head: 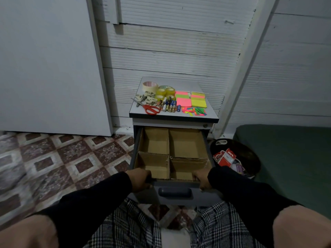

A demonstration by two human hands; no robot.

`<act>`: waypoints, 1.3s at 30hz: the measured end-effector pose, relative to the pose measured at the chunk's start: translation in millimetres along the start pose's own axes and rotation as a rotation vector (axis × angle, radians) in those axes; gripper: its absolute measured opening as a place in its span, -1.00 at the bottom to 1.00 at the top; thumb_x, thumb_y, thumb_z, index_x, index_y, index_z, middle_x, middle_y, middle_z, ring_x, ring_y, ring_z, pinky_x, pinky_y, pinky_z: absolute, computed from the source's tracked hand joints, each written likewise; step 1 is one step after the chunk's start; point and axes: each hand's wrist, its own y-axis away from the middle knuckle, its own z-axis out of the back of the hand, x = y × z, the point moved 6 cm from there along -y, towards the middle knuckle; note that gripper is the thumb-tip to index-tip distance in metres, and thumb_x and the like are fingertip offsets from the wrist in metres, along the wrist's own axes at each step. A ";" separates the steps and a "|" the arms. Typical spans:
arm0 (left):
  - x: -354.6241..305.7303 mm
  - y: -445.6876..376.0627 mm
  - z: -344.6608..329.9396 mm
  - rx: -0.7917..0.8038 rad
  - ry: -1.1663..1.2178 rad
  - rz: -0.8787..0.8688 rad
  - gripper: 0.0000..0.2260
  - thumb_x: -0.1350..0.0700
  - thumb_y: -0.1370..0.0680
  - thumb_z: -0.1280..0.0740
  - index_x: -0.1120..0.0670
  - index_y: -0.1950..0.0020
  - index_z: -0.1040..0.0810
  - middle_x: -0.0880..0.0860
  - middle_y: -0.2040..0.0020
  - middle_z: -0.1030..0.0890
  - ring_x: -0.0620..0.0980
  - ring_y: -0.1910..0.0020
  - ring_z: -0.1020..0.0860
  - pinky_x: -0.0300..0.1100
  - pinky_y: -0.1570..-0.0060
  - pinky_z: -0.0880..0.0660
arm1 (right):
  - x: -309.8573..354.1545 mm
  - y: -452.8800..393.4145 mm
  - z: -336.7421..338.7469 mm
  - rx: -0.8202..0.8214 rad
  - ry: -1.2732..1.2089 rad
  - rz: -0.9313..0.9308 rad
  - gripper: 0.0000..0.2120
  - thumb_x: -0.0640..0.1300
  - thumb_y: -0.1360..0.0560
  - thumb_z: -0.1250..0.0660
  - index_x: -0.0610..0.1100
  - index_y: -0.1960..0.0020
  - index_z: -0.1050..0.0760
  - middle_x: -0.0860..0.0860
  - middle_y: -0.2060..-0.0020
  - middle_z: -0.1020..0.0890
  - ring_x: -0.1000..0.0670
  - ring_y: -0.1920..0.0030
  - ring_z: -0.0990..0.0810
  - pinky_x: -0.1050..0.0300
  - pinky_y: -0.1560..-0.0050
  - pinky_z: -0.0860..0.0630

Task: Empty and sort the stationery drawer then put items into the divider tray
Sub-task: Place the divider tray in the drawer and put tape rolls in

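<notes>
Gripping the front edge of the open drawer (174, 189), the left hand (140, 179) curls its fingers over the rim at the left corner and the right hand (200, 179) does the same at the right corner, both in black sleeves. Inside the drawer sits the cardboard divider tray (169, 154), split into four compartments, all showing bare cardboard. Above the drawer, on the cabinet's tabletop (211, 114), the sorted stationery lies in groups: tape rolls (162, 91) toward the back left, a cluster of pale clips (147, 98) just in front of them, and red-handled scissors (151, 109) at the front left edge. Just right of the scissors lies a row of batteries (169, 105), and right of those are pink sticky notes (183, 98) beside yellow sticky notes (198, 99), with a scatter of small coloured page flags (194, 111) in front of both pads. On the floor just right of the drawer stands a dark round bin (250, 154) holding a red and white package and other scraps. Right of the bin is a green cushion (290, 158). Left of the drawer spreads a patterned tile floor (62, 158), and below it are the person's checked trousers.
</notes>
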 end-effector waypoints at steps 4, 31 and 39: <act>-0.5 -0.2 1.3 0.010 -0.007 -0.014 -0.64 -0.02 -0.58 -0.24 0.09 -0.34 -0.38 0.11 -0.29 -0.48 0.08 -0.25 -0.47 -0.08 -0.20 -0.41 | -0.7 -0.7 -0.1 -0.006 0.003 0.003 -0.53 -0.18 -0.49 -0.35 -0.22 -0.34 -0.29 -0.16 -0.28 -0.45 -0.14 -0.25 -0.45 0.16 0.05 -0.29; 6.3 -34.6 17.5 0.291 0.144 -0.089 -0.50 -0.06 -0.45 -0.42 0.10 -0.31 -0.40 0.07 -0.28 -0.47 0.07 -0.26 -0.44 -0.13 -0.20 -0.38 | -18.3 -26.9 18.4 0.229 -0.263 0.031 -0.67 -0.15 -0.39 -0.48 -0.03 -0.03 -0.39 0.03 0.03 -0.49 0.04 0.12 -0.47 0.21 0.22 -0.43; 1.3 -53.2 69.8 0.065 0.100 -0.130 -0.60 -0.05 -0.54 -0.31 0.11 -0.30 -0.42 0.08 -0.21 -0.53 0.05 -0.19 -0.50 -0.15 -0.15 -0.43 | -32.6 -53.7 59.9 0.035 -0.517 -0.011 -0.80 -0.29 -0.43 -0.36 -0.05 0.04 -0.43 0.04 0.22 -0.49 -0.03 0.06 -0.53 0.05 -0.02 -0.57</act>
